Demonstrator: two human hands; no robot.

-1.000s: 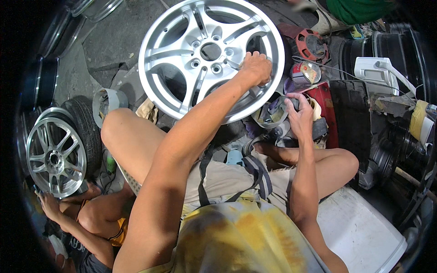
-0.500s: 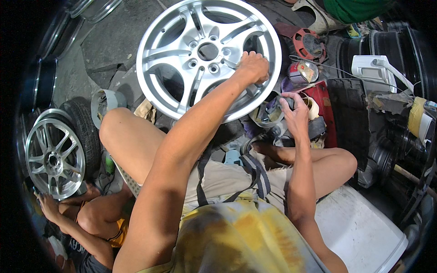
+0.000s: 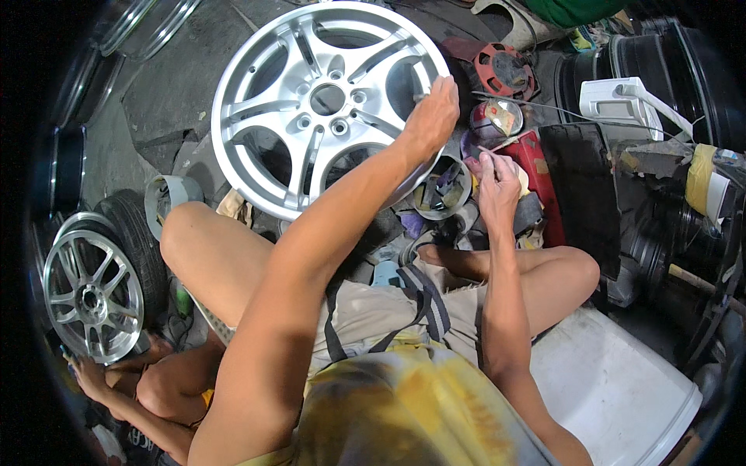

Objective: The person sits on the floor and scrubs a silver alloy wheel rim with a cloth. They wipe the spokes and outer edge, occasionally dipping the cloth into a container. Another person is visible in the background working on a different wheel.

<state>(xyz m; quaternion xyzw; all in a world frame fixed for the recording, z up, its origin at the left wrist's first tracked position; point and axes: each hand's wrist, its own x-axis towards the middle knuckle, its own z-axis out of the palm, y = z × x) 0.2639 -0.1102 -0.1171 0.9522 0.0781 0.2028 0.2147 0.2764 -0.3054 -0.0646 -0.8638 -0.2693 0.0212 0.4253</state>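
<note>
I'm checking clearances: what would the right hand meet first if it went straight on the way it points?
Probably the round can, ahead of the right hand; depth is unclear, so the hand might pass above.

The large wheel [image 3: 317, 76] is smooth silver metal, satin with bright glints, while the smaller wheel [image 3: 92, 304] at the left looks like shiny silvery metal beside the matt black rubber of the tyre [image 3: 138, 239]. The white box [image 3: 610, 380] has a smooth, plastic-looking top (scuffed and smudged, though faintly glossy), and the dark panel [image 3: 579, 182] is matt and rough. The beige shorts [image 3: 369, 311] and the blotchy shirt [image 3: 404, 404] are of soft, dull cloth, with a flat, woven-looking strap [image 3: 437, 309] lying over the shorts.
</note>
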